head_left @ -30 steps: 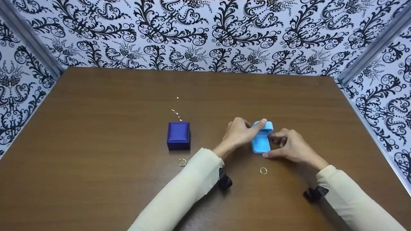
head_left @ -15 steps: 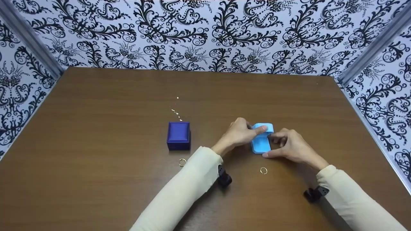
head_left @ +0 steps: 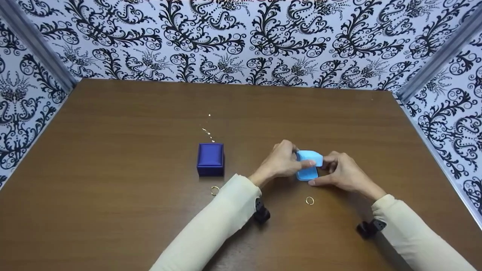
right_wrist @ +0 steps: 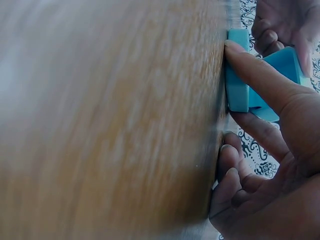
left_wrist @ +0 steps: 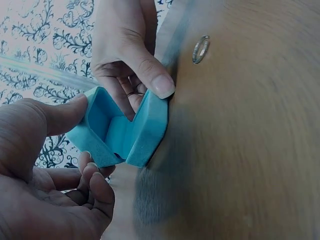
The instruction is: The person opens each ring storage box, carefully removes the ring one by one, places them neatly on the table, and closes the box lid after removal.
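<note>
A small light-blue ring box (head_left: 307,174) stands on the table with its lid (head_left: 310,157) partly raised. My left hand (head_left: 281,160) pinches the lid, thumb on its front and fingers behind, also seen in the left wrist view. Low on the box's base, my right hand (head_left: 340,174) grips it between thumb and index finger, its other fingers curled close to the tabletop. In the left wrist view the box's hollow inside (left_wrist: 120,132) shows between lid and base. A thin gold ring (head_left: 307,202) lies on the table just in front of the box.
A dark-blue square box (head_left: 210,155), lid down, stands to the left. Another gold ring (head_left: 212,191) lies in front of it, right by my left sleeve (head_left: 222,214). Small pale flecks (head_left: 209,133) mark the brown table (head_left: 124,150) behind it. Patterned walls enclose the far sides.
My left hand has tipped the light-blue lid forward and down, so less of the inside shows from above. The right hand has stayed in place on the base.
</note>
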The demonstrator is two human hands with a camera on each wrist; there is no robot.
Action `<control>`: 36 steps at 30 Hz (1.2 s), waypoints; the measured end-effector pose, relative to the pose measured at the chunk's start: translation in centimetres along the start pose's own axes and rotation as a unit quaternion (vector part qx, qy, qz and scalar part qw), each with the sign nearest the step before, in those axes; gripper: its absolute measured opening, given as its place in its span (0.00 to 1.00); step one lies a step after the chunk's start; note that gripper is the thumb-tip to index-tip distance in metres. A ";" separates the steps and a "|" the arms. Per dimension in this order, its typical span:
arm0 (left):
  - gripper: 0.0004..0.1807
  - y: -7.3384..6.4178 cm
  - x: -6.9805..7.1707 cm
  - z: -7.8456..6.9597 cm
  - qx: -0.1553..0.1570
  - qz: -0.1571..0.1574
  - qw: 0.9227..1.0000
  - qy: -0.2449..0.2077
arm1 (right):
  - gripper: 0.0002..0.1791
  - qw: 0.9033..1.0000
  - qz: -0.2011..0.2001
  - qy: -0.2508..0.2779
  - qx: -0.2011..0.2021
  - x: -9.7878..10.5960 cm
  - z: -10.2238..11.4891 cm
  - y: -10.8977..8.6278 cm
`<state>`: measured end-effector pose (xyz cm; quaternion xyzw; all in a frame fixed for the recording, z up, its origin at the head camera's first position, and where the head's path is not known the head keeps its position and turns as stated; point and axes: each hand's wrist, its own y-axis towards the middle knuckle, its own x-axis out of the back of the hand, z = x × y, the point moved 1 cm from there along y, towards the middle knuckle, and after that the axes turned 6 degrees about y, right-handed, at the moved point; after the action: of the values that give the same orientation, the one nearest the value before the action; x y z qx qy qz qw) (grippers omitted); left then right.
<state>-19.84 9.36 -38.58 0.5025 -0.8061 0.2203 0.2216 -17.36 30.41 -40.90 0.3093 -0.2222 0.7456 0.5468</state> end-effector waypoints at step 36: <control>0.30 -1.4 -1.5 0.0 -0.097 -0.040 0.971 0.213 | 0.29 1.000 0.003 0.014 0.008 0.1 0.3 0.0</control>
<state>-17.94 9.84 -39.25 0.4520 -0.7369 0.2342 0.4448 -17.29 30.24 -40.64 0.3028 -0.2094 0.7535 0.5448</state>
